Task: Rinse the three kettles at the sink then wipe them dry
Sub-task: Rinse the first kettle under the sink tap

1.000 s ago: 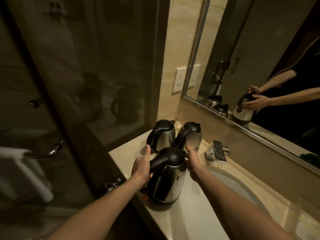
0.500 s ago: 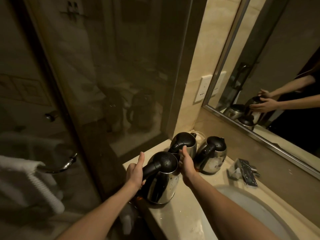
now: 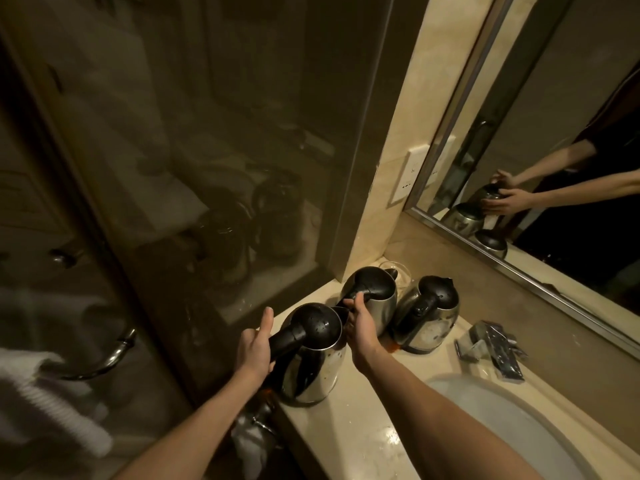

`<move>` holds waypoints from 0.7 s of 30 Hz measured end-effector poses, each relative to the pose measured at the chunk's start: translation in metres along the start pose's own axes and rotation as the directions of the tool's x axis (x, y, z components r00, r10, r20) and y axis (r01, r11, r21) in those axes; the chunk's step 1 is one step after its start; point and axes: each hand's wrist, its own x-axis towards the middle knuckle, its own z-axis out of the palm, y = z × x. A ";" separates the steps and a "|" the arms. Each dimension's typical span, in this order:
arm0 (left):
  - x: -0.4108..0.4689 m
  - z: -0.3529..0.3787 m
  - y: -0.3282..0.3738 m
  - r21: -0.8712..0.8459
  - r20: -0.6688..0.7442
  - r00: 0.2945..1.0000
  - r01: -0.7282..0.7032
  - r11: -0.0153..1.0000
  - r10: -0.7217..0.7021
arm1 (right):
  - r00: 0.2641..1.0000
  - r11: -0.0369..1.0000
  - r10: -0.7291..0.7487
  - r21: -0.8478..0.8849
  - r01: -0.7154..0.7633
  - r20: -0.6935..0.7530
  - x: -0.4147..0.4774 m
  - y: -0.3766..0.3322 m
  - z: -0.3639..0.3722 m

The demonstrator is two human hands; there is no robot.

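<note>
Three kettles (image 3: 429, 317) crowd the tabletop (image 3: 346, 434) left of the sink (image 3: 502, 420), below the mirror (image 3: 554, 133). Your left hand (image 3: 254, 348) grips the nearest kettle (image 3: 311, 372) by its handle; whether the fingers of your right hand (image 3: 362, 329) hold anything is unclear.

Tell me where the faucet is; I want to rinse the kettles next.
In the head view, the faucet stands on the counter at right, behind the sink basin, just right of the rightmost kettle and below the mirror.

The sink (image 3: 502, 420) is cut off by the bottom edge; the left-hand towel (image 3: 52, 410) is blurred.
</note>
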 end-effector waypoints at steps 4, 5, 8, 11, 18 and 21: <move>0.010 -0.003 -0.002 -0.018 -0.033 0.999 0.018 1.000 -0.019 | 1.000 1.000 -0.019 -0.020 0.019 -0.004 0.004 0.001 0.005; 0.012 -0.005 -0.003 -0.021 -0.043 0.999 0.030 0.999 -0.031 | 1.000 1.000 -0.018 -0.026 0.018 -0.004 0.002 -0.001 0.008; 0.013 -0.007 0.000 0.027 -0.045 0.999 -0.008 1.000 0.009 | 1.000 0.997 -0.009 -0.080 0.009 0.004 0.000 -0.001 0.013; 0.015 -0.010 0.002 0.057 -0.055 0.999 0.000 0.998 0.003 | 1.000 0.992 -0.005 -0.126 0.008 0.027 0.001 0.000 0.015; 0.014 -0.010 0.014 0.087 -0.115 0.992 -0.041 0.995 0.051 | 0.998 0.983 -0.067 -0.172 0.065 -0.007 0.006 0.004 0.017; 0.012 -0.005 0.017 0.100 -0.152 0.985 -0.065 0.993 0.080 | 0.998 0.981 -0.069 -0.184 0.067 -0.005 0.004 0.000 0.011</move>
